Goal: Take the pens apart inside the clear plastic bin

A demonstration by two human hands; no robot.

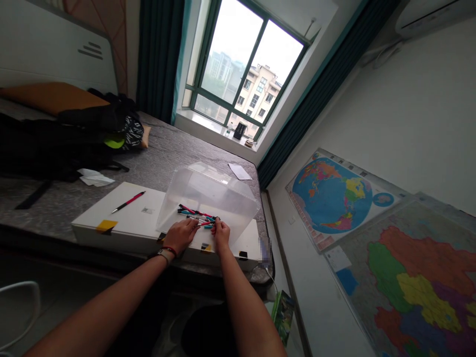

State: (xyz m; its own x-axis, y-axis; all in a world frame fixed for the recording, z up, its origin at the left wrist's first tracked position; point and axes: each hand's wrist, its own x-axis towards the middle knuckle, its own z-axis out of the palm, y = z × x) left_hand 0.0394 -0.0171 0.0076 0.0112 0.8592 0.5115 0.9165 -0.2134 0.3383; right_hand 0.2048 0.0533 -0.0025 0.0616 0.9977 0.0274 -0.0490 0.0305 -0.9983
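Observation:
My left hand (181, 236), with a red band and a bracelet at its wrist, is closed in a pinch on a red pen (204, 224). The fingers of my right hand (222, 234) are pinched together at the pen's other end. Just behind both hands lies a loose pile of red, teal and black pens (188, 211). They are inside or at the mouth of a clear plastic box (211, 186) that appears tipped on its side. A separate red and black pen (129, 202) rests on the white box (130, 218) to the left.
Yellow and black tape pieces (106, 226) mark the white box's front edge. It stands on a grey mattress (163, 136). A crumpled tissue (95, 177), dark clothing (92, 119) and a white paper (240, 171) lie around. Maps (330, 193) hang on the right wall.

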